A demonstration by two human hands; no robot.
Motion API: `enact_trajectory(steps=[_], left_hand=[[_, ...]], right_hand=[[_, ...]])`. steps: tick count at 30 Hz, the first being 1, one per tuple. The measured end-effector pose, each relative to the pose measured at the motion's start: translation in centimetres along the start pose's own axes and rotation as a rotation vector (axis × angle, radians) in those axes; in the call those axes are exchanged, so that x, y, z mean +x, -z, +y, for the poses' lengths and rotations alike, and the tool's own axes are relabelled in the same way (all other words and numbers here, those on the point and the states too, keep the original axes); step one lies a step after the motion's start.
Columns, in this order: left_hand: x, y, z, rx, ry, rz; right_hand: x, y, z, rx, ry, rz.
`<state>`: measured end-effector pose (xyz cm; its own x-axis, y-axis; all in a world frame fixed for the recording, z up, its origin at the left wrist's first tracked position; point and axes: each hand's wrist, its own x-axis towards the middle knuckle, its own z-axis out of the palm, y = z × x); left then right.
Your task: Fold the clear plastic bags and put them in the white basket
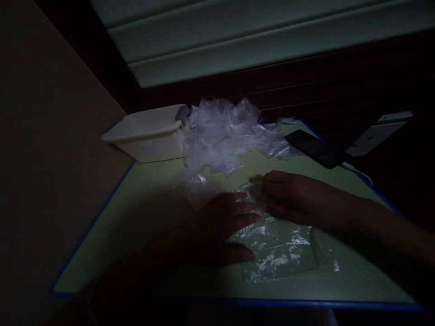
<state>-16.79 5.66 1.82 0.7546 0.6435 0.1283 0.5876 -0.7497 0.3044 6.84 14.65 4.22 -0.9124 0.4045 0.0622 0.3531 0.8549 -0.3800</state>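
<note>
The scene is dim. A flat clear plastic bag [277, 251] lies on the pale green table [142, 226] near its front edge. My left hand [220, 226] rests flat on the bag's left side, fingers stretched out toward the right and thumb along the bag's lower edge. My right hand [292, 197] lies on the bag's upper end, its fingers curled together at the plastic there. What those fingers pinch is hard to make out in the dark.
A heap of crumpled clear plastic bags [227, 133] sits at the back of the table. A cream plastic tub [149, 136] stands to its left by the wall. A dark phone [317, 148] and a white device [377, 133] with a cable lie at the back right.
</note>
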Motion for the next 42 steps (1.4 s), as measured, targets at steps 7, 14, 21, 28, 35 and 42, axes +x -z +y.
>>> enact_trajectory(steps=[7,14,21,28,35,42], left_hand=[[0.09,-0.04,-0.03,0.0,-0.002,-0.009],[0.22,0.05,-0.1,-0.001,-0.001,-0.032],[-0.11,-0.29,-0.35,-0.002,-0.012,-0.006],[-0.28,-0.22,-0.24,0.006,-0.008,0.015],[-0.39,-0.18,-0.24,0.003,0.001,0.014],[-0.33,0.0,-0.12,0.027,0.014,-0.007]], right_hand=[[-0.03,0.15,0.04,0.069,0.046,-0.076],[-0.04,-0.15,0.5,0.113,0.089,-0.097],[-0.06,-0.29,0.76,0.108,0.099,-0.098],[0.05,-0.06,0.47,0.092,0.069,-0.116],[-0.35,0.15,0.42,0.123,0.093,-0.141],[-0.21,0.19,0.51,0.131,0.111,-0.145]])
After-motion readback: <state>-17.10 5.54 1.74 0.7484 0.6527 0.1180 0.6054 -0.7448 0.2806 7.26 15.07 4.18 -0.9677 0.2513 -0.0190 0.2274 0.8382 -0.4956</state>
